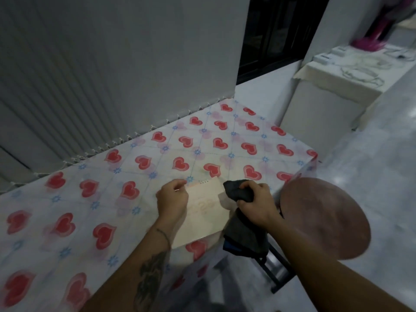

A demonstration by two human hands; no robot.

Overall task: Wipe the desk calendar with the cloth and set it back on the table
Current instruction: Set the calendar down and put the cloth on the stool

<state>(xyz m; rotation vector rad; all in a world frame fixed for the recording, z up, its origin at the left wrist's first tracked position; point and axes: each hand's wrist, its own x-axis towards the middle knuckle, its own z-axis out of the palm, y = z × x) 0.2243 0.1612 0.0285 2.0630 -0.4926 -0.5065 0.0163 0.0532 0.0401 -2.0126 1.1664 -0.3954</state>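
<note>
A pale cream desk calendar lies near the front edge of the table, which wears a cloth printed with red hearts. My left hand grips the calendar's left side, fingers curled over its top corner. My right hand is closed on a dark grey cloth at the calendar's right edge. Part of the cloth hangs down below that hand, past the table edge. The print on the calendar is too blurred to read.
A round brown stool with dark legs stands just right of the table. A grey wall and vertical blinds run behind the table. A white cabinet with cables on top stands at the back right, on a pale glossy floor.
</note>
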